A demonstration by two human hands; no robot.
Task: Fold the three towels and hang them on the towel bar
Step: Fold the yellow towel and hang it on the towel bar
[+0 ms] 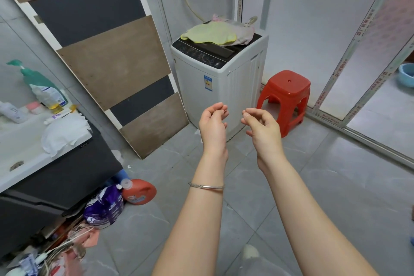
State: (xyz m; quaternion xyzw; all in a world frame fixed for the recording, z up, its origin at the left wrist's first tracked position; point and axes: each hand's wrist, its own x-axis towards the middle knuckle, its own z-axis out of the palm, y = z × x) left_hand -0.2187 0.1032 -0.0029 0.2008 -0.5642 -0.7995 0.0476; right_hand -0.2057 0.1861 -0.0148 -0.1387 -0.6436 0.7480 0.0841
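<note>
**Empty hands, towels waiting on the washer**

Nearest the camera, the left hand (212, 121) and right hand (261, 124) hang side by side in the air, fingers (218, 108) loosely curled and a little apart, holding nothing. Beyond them stands the washing machine (221, 80), with a red stool (287, 87) just beside it. The towels lie heaped on its lid: a yellow towel (209, 32) on top and a pink towel (244, 31) under it. A third cannot be made out. They look light, soft and limp, so pinching two corners of one edge should let each hang flat for folding. No towel bar shows.
</note>
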